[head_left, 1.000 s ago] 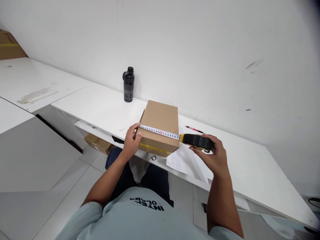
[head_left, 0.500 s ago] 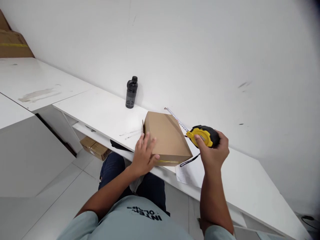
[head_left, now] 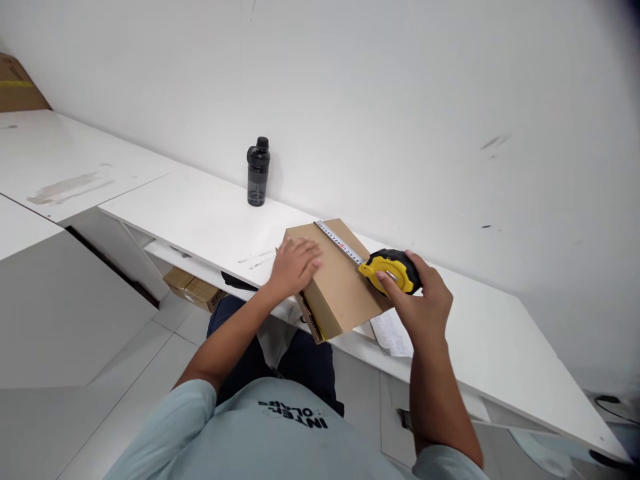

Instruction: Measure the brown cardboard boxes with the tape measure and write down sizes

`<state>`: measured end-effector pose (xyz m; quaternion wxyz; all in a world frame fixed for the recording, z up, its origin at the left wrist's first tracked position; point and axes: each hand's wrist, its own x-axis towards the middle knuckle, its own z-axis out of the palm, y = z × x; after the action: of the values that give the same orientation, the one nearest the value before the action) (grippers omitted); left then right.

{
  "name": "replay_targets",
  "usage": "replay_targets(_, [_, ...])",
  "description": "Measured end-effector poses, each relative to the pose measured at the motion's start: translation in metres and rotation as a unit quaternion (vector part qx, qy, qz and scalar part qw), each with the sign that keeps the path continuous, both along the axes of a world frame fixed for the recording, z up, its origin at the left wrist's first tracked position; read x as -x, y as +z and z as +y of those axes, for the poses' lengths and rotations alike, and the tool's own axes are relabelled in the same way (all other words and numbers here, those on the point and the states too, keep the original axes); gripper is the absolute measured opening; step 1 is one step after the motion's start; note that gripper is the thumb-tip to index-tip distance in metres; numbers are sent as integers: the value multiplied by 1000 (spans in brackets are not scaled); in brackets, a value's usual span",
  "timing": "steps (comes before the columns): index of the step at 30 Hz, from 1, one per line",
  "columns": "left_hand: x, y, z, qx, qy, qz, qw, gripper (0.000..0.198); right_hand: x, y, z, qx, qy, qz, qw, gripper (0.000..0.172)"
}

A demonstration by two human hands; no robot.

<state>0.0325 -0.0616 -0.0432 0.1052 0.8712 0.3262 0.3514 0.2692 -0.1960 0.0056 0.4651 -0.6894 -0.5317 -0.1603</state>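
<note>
A brown cardboard box (head_left: 336,290) lies turned at an angle on the white desk (head_left: 215,220), one corner past the front edge. My left hand (head_left: 296,263) rests flat on its top left part, fingers stretched out. My right hand (head_left: 420,300) grips a yellow and black tape measure (head_left: 391,269) at the box's right side. Its white blade (head_left: 339,242) runs along the box's far right edge toward the back corner.
A dark bottle (head_left: 258,171) stands by the wall behind the box. A sheet of paper (head_left: 395,333) lies under the box's right side. A cardboard box (head_left: 195,288) sits on the floor under the desk. Another brown box (head_left: 17,87) is at far left.
The box has been rotated on the desk under my left hand. The tape, earlier stretched across its front edge, now lies along its far right edge; my left hand let go of the blade.
</note>
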Motion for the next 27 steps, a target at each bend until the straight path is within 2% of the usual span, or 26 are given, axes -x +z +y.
replay_targets(2, [-1, -5, 10, 10, 66, -50, 996, 54, 0, -4, -6, -13, -6, -29, 999, 65])
replay_targets(4, [-3, -11, 12, 2, 89, -72, 993, 53, 2, -8, -12, -28, -18, -54, 998, 62])
replay_targets(7, [-7, -12, 12, -8, 111, -62, 992, 48, 4, -10, -26, -65, -21, -60, 996, 56])
replay_targets(10, [-10, -8, 17, -6, 156, -42, 987, 42, 0, -6, -51, -89, -14, -42, 995, 54])
replay_targets(13, [-15, -6, 25, -16, 165, -44, 985, 41, -10, -2, -77, -85, -25, -69, 994, 59])
replay_targets(16, [-19, -10, 28, -25, 157, -57, 986, 42, -19, -2, -84, -84, -23, -99, 991, 65])
replay_targets(19, [-21, -14, 28, -24, 163, -67, 984, 43, -22, -1, -65, -87, 0, -99, 991, 61])
replay_targets(23, [-20, -14, 25, -16, 170, -58, 984, 43, -16, 1, -11, -51, 44, -82, 994, 56])
replay_targets(27, [-16, -10, 23, -7, 169, -34, 985, 43, -4, 4, 37, 2, 41, -80, 996, 58])
